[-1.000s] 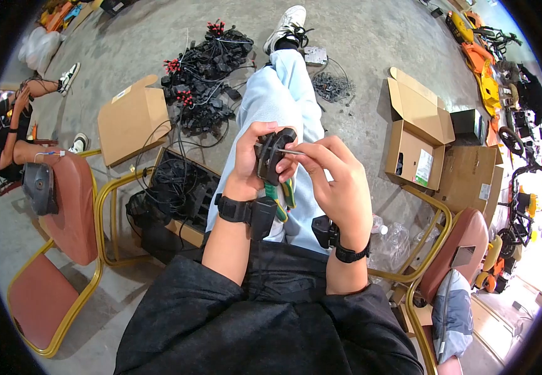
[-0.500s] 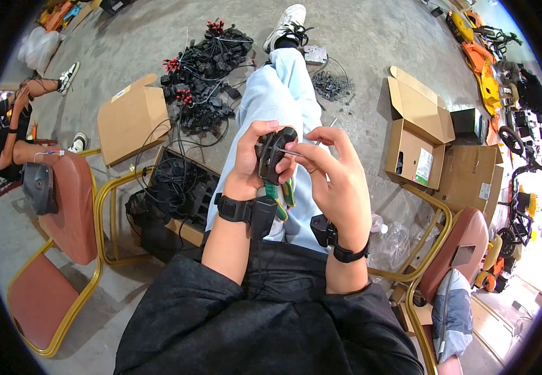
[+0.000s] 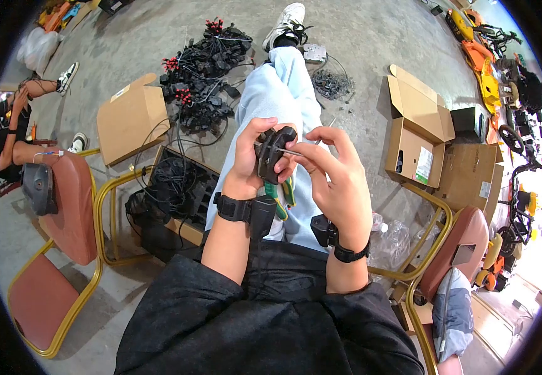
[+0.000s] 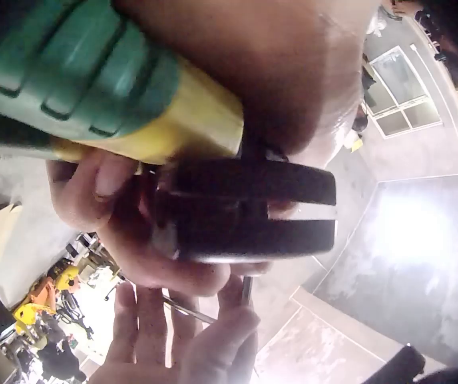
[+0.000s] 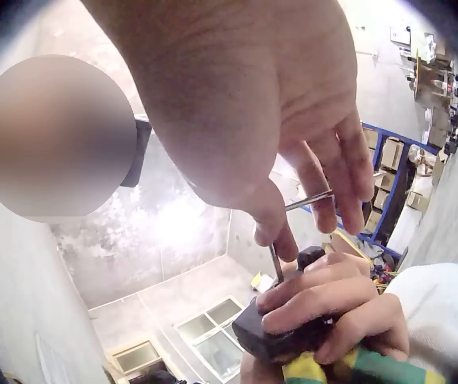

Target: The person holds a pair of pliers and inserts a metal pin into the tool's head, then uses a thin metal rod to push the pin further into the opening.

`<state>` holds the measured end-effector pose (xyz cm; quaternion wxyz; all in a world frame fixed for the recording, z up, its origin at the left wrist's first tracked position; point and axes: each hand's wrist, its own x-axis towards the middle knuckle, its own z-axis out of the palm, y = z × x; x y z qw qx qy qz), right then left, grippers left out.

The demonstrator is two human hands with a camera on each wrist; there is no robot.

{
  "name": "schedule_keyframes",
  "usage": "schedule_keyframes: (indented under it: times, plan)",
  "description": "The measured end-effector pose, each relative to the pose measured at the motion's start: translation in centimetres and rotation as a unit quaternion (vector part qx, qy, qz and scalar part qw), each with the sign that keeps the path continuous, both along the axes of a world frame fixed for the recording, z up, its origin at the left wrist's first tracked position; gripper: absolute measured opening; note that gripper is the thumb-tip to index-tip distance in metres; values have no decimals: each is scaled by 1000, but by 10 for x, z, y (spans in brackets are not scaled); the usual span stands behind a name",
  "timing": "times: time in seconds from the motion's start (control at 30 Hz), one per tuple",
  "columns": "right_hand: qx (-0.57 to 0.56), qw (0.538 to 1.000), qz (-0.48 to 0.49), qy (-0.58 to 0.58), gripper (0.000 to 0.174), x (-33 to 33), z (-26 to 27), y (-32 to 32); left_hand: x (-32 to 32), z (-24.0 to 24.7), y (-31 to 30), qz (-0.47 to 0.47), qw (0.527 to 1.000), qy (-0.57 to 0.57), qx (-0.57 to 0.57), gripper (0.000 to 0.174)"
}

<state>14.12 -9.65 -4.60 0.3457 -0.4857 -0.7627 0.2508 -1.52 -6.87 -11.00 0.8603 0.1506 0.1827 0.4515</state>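
Observation:
In the head view my left hand grips a black two-layered part above the lap. Green-and-yellow handles hang below it from the same hand; the left wrist view shows the handles close against the slotted black part. My right hand pinches a thin metal rod, whose end meets the part's right side. In the right wrist view one metal length runs down to the black part and another crosses the fingers; whether they join is hidden.
Black parts and cables lie on the floor ahead. An open cardboard box is at right, a cable-filled box at left. Chairs stand either side, the left one near a seated person.
My right hand's fingers have shifted around the rod, the index finger lifting, and a metal end now shows above them. The left hand keeps its grip with little movement.

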Motion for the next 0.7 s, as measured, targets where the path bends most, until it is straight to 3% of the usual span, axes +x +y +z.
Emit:
schedule_keyframes:
  times: [0.07, 0.3, 0.37, 0.47, 0.7]
  plan:
    - [43, 999, -10, -21, 23, -2, 3, 1, 0, 2, 0, -3, 999, 41, 0, 48]
    - [60, 998, -13, -13, 25, -2, -5, 1, -2, -1, 2, -11, 1000, 11, -17, 49]
    - [-58, 997, -33, -28, 15, -2, 4, -2, -4, 2, 2, -24, 999, 23, -10, 48]
    - [-15, 999, -32, 3, 9, -3, 1, -2, -2, 2, 2, -19, 999, 32, -22, 48]
    - [-35, 999, -27, -5, 12, 1, 5, -1, -3, 3, 1, -28, 999, 17, -7, 49]
